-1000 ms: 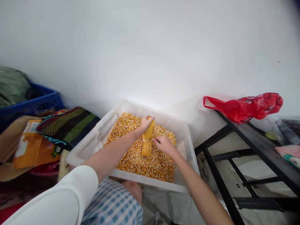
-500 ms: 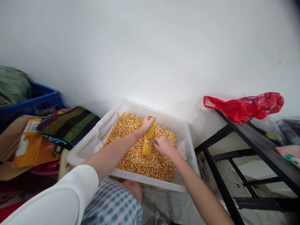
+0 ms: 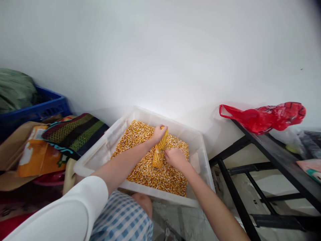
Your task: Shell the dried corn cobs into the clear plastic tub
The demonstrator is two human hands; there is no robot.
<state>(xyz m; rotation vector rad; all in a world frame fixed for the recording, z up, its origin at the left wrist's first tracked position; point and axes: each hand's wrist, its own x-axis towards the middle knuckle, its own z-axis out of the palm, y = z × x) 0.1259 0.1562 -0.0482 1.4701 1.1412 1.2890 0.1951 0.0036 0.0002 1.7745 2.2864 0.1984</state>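
Note:
My left hand [image 3: 158, 132] is closed around the upper end of a yellow corn cob [image 3: 157, 160], which slants down toward me over a bed of loose corn kernels [image 3: 142, 170]. A pale patch without kernels shows across the cob's middle. Beside that patch, my right hand [image 3: 175, 156] is curled closed, its fingertips against the cob's right side. Whether it pinches anything is hidden. Beneath both hands stands a whitish plastic bin [image 3: 160, 191] holding the kernels.
On the left are a blue crate [image 3: 54, 103], a dark mesh bag [image 3: 77, 132] and an orange package [image 3: 37, 154]. A black metal rack [image 3: 233, 190] stands close to the bin's right side, with a red plastic bag [image 3: 265, 117] on top. A white wall [image 3: 160, 57] rises behind.
My right hand's fingers have curled tighter against the cob. My left hand keeps its hold, and the whole view has shifted slightly.

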